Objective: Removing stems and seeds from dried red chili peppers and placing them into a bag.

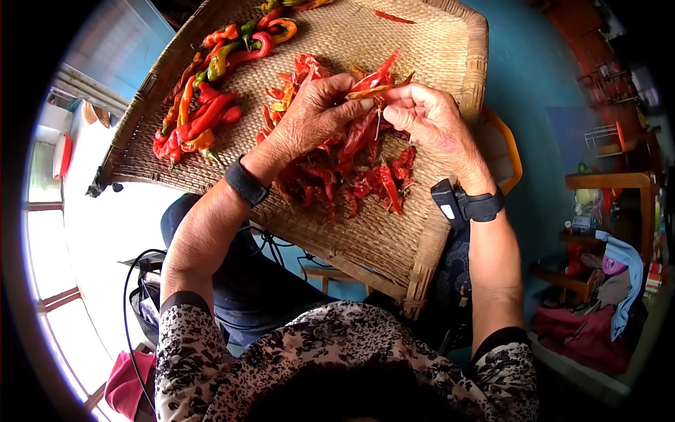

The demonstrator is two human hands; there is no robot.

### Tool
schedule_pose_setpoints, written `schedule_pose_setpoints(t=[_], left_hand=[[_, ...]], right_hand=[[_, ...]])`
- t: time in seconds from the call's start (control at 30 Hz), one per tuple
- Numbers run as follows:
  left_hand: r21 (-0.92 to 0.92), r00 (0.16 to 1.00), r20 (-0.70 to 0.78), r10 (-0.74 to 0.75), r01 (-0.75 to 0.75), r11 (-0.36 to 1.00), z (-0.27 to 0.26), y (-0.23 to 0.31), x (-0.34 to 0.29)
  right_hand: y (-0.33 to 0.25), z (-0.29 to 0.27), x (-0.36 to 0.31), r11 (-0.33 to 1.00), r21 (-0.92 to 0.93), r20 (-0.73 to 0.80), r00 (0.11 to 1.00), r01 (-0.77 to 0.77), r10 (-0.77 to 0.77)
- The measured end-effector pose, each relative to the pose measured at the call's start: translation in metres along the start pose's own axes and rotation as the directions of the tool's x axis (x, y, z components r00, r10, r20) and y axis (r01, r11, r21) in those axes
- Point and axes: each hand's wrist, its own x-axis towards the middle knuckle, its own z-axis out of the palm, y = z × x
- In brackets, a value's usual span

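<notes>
Between my two hands is a dried chili pepper (373,90), orange-yellow, with its tapered end toward the right. My left hand (320,112) pinches one end between thumb and fingers. The fingers of my right hand (429,119) are closed on the other end near the stem. Beneath both hands a heap of dried red chilies (323,172) lies on the woven tray (422,56). Fresher red, orange and green chilies (200,116) are spread along the tray's left side. A single thin dried chili (394,17) rests near the far edge.
The tray has a thick bound rim (476,53) and slants across my lap. An orange-rimmed container (517,151) is partly hidden behind its right side. Dark cables (271,243) hang below the tray. Wooden shelves (608,181) with cloths and small goods stand far right.
</notes>
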Motion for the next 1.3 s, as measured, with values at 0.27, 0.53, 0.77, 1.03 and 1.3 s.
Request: schedule_pose_setpoints(t=[0.27,0.53,0.77,1.03,1.3], left_hand=[[0.443,0.992,0.071,0.105,-0.125,0.888,0.01,0.009,-0.009],[0.528,0.981,0.181,0.073,-0.16,0.834,0.015,0.003,-0.006],[0.436,0.97,0.156,0.189,-0.239,0.868,0.014,-0.013,-0.004],[0.441,0.998,0.064,-0.004,-0.025,0.897,0.011,-0.005,-0.005],[0.444,1.0,0.027,-0.014,0.001,0.896,0.01,-0.01,-0.002]], right_hand=[[-0.003,0.019,-0.002,0.928,0.366,-0.086,0.991,-0.065,0.104],[-0.008,0.017,0.002,0.952,0.303,-0.146,0.989,0.043,0.002],[-0.01,-0.015,-0.003,0.936,0.345,-0.3,0.953,0.069,0.04],[0.001,-0.072,-0.018,0.96,-0.27,-0.625,0.745,0.071,-0.231],[0.044,-0.125,-0.045,0.893,-0.374,-0.658,0.75,-0.25,-0.066]])
